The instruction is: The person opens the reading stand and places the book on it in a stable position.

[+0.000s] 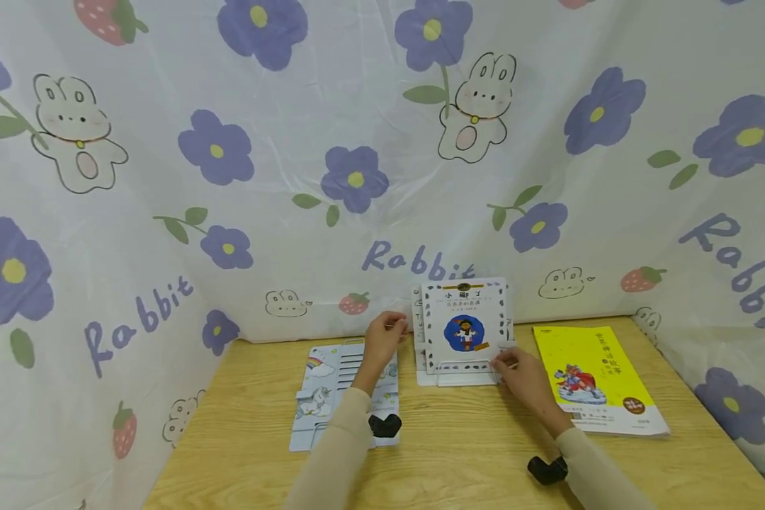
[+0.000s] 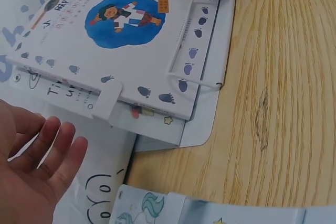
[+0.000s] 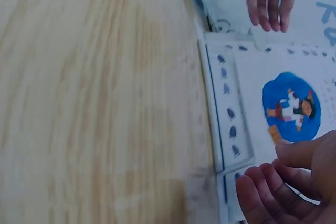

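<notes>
A white picture book (image 1: 464, 329) with a blue oval on its cover stands tilted back on a white book stand (image 1: 428, 378). A wire bar crosses the book's lower front, and a white side clip (image 2: 107, 102) lies over its edge. My left hand (image 1: 382, 347) hovers beside the book's left edge, fingers loosely bent and apart from it, as the left wrist view shows. At the lower right corner is my right hand (image 1: 524, 379), its thumb and fingers loosely curved with a gap between them. Whether its fingertips touch the stand or book I cannot tell.
Left of the book lies a second, pale blue stand (image 1: 321, 382) with unicorn and rainbow pictures, partly behind my left forearm. A yellow book (image 1: 596, 375) lies flat at the right. Behind the wooden table (image 1: 449, 453) hangs a printed cloth (image 1: 280, 234) with rabbits and flowers.
</notes>
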`<state>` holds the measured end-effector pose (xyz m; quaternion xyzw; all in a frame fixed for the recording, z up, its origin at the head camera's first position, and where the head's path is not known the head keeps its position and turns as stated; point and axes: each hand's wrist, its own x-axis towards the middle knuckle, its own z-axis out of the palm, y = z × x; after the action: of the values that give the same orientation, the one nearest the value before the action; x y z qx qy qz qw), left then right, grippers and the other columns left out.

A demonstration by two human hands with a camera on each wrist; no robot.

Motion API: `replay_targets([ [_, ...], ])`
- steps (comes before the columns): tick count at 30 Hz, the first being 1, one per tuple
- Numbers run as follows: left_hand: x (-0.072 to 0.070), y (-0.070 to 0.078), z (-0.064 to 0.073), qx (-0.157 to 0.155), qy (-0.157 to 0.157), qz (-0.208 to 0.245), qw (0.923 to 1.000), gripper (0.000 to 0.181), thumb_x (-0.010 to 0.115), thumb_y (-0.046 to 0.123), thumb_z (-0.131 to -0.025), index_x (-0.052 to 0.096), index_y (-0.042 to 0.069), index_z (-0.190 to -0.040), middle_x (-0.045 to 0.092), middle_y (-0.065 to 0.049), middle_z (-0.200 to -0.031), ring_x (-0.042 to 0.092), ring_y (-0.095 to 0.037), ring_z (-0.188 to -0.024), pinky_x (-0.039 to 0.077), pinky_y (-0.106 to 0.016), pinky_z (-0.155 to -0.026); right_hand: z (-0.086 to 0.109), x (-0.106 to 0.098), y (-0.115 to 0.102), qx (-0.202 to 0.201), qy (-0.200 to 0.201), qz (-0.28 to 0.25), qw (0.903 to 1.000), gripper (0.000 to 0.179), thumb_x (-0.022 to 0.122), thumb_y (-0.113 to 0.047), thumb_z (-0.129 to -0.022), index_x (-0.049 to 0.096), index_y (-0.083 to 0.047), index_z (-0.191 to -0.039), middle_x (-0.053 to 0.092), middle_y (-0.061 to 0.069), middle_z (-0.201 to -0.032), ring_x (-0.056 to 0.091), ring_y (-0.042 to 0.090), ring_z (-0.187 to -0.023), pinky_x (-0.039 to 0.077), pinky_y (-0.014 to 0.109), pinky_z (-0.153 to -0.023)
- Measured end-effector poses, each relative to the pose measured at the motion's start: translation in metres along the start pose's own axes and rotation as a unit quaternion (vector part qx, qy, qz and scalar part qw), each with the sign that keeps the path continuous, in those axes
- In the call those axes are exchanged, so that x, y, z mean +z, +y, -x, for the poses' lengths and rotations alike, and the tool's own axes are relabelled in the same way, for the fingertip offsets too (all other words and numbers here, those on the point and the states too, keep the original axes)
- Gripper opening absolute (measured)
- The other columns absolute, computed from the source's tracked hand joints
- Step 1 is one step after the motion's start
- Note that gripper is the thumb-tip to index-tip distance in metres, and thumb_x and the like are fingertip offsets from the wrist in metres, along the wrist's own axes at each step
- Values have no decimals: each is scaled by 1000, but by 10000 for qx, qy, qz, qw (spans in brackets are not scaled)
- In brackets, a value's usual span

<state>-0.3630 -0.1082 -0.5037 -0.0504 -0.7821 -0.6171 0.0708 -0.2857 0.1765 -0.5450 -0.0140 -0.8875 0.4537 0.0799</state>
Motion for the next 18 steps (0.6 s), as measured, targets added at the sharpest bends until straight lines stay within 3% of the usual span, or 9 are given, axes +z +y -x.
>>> replay_targets([
  [7, -16, 4, 10, 61, 2, -25, 10000, 21, 61, 8, -108, 70, -7, -119, 75, -27, -106, 75, -42, -98, 65, -32, -75, 10, 3, -22, -267, -276, -649, 9971, 11, 71, -10, -102, 72, 0, -103, 75, 20, -90, 71, 27, -71, 58, 24, -59],
  [10, -23, 6, 14, 47, -5, -43, 10000, 21, 61, 9, -108, 71, -7, -118, 74, -28, -104, 76, -37, -90, 64, -28, -71, 12, 8, -31, -335, -471, -931, 9940, 11, 70, -9, -103, 73, 1, -103, 74, 23, -90, 72, 31, -73, 60, 26, -60],
  [14, -34, 8, 20, 72, 6, -152, 9999, 18, 62, 10, -107, 72, -3, -115, 74, -22, -99, 75, -22, -81, 65, -30, -71, 14, 19, -39, -408, -763, -1210, 9889, 15, 70, -12, -104, 73, 3, -104, 74, 26, -91, 73, 36, -74, 64, 32, -62],
  [18, -47, 8, 27, 63, 63, -209, 9997, 17, 64, 13, -108, 74, 2, -115, 73, -14, -93, 75, -24, -81, 66, -39, -75, 16, 29, -45, -503, -954, -1283, 9859, 18, 69, -12, -105, 73, 5, -106, 75, 25, -89, 73, 38, -73, 64, 36, -62],
])
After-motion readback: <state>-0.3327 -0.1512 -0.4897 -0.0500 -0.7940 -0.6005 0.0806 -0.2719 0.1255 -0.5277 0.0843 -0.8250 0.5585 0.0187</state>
